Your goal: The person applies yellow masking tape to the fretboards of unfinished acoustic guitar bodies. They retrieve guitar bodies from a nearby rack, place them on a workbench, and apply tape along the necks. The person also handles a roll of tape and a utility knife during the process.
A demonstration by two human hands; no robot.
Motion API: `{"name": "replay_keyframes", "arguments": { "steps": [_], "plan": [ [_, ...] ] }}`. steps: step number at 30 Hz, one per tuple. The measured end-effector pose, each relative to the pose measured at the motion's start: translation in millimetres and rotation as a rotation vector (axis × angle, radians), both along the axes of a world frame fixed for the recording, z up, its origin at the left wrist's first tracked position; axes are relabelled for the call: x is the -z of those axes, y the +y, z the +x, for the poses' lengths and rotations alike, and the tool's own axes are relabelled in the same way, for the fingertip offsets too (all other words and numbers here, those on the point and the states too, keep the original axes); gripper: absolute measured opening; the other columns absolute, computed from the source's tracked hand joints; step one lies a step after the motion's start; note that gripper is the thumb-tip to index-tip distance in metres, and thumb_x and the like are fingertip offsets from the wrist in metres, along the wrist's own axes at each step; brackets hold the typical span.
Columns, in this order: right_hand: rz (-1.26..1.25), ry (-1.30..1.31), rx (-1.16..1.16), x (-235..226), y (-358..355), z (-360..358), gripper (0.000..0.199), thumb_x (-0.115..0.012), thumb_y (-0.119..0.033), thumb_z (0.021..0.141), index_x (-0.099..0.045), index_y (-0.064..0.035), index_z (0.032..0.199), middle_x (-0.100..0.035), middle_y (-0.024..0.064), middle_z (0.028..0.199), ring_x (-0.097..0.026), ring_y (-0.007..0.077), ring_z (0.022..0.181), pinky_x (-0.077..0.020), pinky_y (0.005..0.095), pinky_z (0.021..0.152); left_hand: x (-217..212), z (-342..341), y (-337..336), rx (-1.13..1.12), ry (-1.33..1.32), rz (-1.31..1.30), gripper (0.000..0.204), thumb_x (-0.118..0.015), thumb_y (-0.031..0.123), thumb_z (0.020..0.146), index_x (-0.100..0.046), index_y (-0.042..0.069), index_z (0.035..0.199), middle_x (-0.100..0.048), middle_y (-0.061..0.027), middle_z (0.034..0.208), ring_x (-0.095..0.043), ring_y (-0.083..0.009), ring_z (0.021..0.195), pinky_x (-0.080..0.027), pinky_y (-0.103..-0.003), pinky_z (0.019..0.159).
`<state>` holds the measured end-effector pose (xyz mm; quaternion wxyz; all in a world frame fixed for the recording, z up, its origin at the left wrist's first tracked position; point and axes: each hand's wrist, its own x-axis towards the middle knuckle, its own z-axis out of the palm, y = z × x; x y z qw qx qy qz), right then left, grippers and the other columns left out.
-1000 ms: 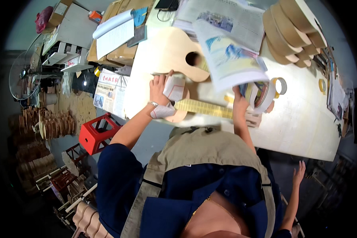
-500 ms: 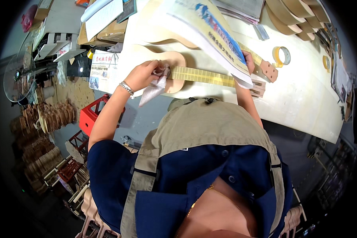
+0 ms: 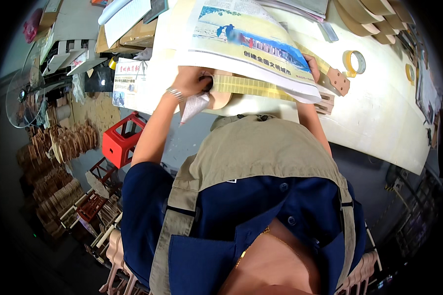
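Over the bench I hold a sheet of newspaper (image 3: 251,44), spread wide, its right edge in the closed fingers of my right hand (image 3: 311,68). Under its lower edge, my left hand (image 3: 191,82) is closed at the sound hole of an unfinished ukulele (image 3: 222,100). A pale checked cloth (image 3: 196,105) hangs down from that hand. Yellow masking tape (image 3: 253,87) covers the ukulele's neck. The newspaper hides most of the ukulele's body, and its slotted headstock (image 3: 326,104) shows at the right.
Beyond it, a second headstock (image 3: 338,81) sticks out from under the newspaper. A tape roll (image 3: 354,62) lies on the white bench (image 3: 379,113). Curved wooden bodies (image 3: 369,19) are stacked at the far right. Folded newspapers (image 3: 128,83) lie left; a red stool (image 3: 122,140) stands below.
The newspaper has come down and spread leftward, now covering much of the ukulele and the second instrument. My left hand has shifted slightly right, still with the cloth.
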<state>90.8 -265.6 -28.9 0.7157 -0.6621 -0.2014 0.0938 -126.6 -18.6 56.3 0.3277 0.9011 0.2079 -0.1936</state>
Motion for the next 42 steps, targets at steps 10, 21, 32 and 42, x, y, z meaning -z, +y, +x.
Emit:
{"name": "replay_keyframes", "arguments": {
  "steps": [10,21,32,42],
  "plan": [
    [0.045,0.094,-0.027,-5,0,2,0.014,-0.057,-0.005,0.084,-0.057,0.0017,0.097,-0.062,0.0053,0.086,-0.057,0.0094,0.076,-0.0474,0.0221,0.07,-8,-83,-13,-0.017,-0.18,0.223,0.046,-0.072,0.009,0.059,-0.062,0.015,0.104,-0.053,-0.0053,0.114,-0.046,-0.0327,0.107,-0.043,-0.04,0.088],
    [0.304,0.096,-0.005,43,-3,16,0.024,-0.059,-0.012,0.084,-0.055,0.0031,0.101,-0.063,0.0098,0.091,-0.059,0.0143,0.081,-0.0493,0.0265,0.075,42,3,-29,-0.126,-0.279,0.864,0.087,-0.062,0.001,0.063,-0.03,0.024,0.141,-0.029,-0.0157,0.137,-0.033,-0.0361,0.118,-0.024,-0.046,0.097],
    [0.281,0.123,-0.048,18,-3,14,0.03,-0.06,-0.013,0.085,-0.05,0.0065,0.105,-0.061,0.0172,0.098,-0.062,0.0213,0.086,-0.0527,0.0333,0.078,-3,-64,-57,0.068,-0.486,0.615,0.035,-0.058,0.031,0.079,-0.06,0.004,0.102,-0.06,-0.0111,0.099,-0.052,-0.027,0.1,-0.026,-0.044,0.1],
    [0.56,0.201,-0.029,27,3,32,0.031,-0.055,-0.012,0.086,-0.05,0.0061,0.111,-0.06,0.0204,0.102,-0.063,0.0267,0.09,-0.0536,0.0381,0.081,-5,-26,-25,0.332,-0.168,0.31,0.032,-0.054,0.032,0.082,-0.061,0.001,0.088,-0.062,-0.0156,0.077,-0.06,-0.0316,0.081,-0.021,-0.051,0.108]
  ]
}}
